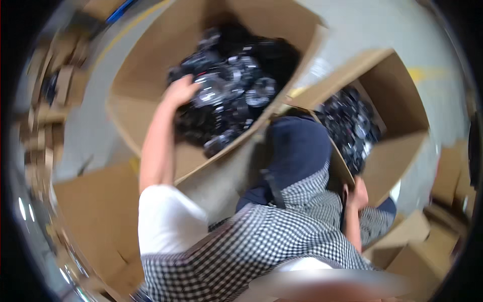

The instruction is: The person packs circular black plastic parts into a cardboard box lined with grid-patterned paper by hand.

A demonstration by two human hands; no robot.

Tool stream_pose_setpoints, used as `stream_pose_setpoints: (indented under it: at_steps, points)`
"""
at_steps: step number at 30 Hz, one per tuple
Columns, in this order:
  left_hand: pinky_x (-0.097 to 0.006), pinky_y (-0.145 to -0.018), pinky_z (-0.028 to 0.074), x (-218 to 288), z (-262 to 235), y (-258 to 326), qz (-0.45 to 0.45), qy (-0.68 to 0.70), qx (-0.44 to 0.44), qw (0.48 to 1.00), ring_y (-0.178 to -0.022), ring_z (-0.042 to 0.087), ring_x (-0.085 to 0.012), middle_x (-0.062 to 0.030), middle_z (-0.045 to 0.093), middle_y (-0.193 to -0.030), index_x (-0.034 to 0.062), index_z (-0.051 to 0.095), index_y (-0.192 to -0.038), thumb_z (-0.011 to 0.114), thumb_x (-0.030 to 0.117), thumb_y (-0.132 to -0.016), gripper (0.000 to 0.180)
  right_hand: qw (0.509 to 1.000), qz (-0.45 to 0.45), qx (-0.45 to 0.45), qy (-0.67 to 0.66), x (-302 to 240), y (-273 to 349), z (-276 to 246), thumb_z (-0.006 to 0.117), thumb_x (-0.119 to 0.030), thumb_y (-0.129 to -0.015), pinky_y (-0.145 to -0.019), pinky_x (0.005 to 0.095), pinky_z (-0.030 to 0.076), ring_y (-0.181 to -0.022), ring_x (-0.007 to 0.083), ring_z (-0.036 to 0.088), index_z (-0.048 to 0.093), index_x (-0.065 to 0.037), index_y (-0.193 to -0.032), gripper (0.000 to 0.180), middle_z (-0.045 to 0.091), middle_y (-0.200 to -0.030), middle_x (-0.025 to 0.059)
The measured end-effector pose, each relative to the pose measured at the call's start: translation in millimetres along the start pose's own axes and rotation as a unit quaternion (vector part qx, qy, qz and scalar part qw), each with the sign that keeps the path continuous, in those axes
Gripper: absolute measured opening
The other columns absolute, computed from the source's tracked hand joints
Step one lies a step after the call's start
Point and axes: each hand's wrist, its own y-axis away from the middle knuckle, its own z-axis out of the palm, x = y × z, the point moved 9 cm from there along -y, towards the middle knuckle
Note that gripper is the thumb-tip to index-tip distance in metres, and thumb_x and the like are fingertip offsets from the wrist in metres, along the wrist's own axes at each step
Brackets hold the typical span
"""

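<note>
My left hand (181, 92) reaches down into the large cardboard box (141, 75) at the upper middle. Its fingers are curled at the edge of a shiny clear round piece (210, 89), which looks like plastic; motion blurs the contact. Around it lies a heap of black and clear glossy pieces (261, 93), their exact kind too blurred to tell. At the right, my right hand (358, 195) is closed beside the near edge of a second cardboard box (390, 158). A dark strip shows next to its fingers, but what they grip is hidden. Smaller black glossy pieces (349, 118) fill that box.
My knee (302, 146) in dark trousers stands between the two boxes. A cardboard sheet or flap (95, 211) lies at the left. More cartons (427, 251) stand at the lower right, others (60, 85) along the left. The grey floor has yellow lines.
</note>
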Motion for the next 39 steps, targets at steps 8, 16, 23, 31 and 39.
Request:
stream_pose_setpoints:
  at_steps: [8,16,23,31,39]
  points:
    - [-0.023,-0.070,0.041,108,-112,87,0.122,0.227,0.103,0.961,-0.080,0.045,-0.0061,0.0007,0.055,-0.085,0.0025,0.056,-0.098,0.056,0.025,-0.097,0.022,0.999,0.013,0.037,-0.024,-6,-6,-14,0.076,-0.033,-0.070,-0.062,0.0388,0.049,-0.076,0.0231,0.062,0.059,-0.015,-0.094,0.035,0.058,-0.080,0.0034]
    - [-0.015,-0.069,0.034,328,-168,201,0.347,0.338,0.082,0.871,-0.078,0.043,-0.0012,0.0046,0.052,-0.088,0.0022,0.055,-0.102,0.057,0.012,-0.096,0.012,0.995,0.003,0.075,-0.066,-5,4,-10,0.076,-0.035,-0.069,-0.058,0.0366,0.048,-0.071,0.0216,0.059,0.055,-0.013,-0.083,0.034,0.055,-0.076,0.0025]
    - [-0.024,-0.061,0.041,491,-42,172,0.426,0.260,-0.075,0.863,-0.072,0.047,-0.0045,0.0019,0.058,-0.078,0.0015,0.057,-0.095,0.062,0.022,-0.094,0.021,0.992,-0.001,0.064,-0.106,-7,2,-11,0.074,-0.026,-0.067,-0.060,0.0361,0.048,-0.073,0.0215,0.059,0.055,-0.014,-0.083,0.028,0.053,-0.074,0.0026]
    - [-0.050,-0.081,0.051,533,237,94,0.393,-0.223,-0.168,0.876,-0.092,0.065,-0.0401,-0.0224,0.067,-0.097,0.0031,0.052,-0.109,0.051,0.046,-0.092,0.046,0.937,-0.038,-0.106,-0.331,24,0,-31,0.072,-0.024,-0.076,-0.074,0.0430,0.051,-0.088,0.0308,0.064,0.064,-0.007,-0.099,0.030,0.065,-0.089,0.0109]
    - [-0.046,-0.097,0.042,503,368,87,0.438,-0.382,-0.354,0.733,-0.104,0.064,-0.0347,-0.0173,0.067,-0.112,0.0039,0.055,-0.127,0.041,0.066,-0.089,0.074,0.965,0.028,-0.040,-0.258,131,-165,-65,0.068,-0.022,-0.078,-0.073,0.0426,0.051,-0.082,0.0344,0.064,0.066,-0.007,-0.101,0.028,0.067,-0.088,0.0142]
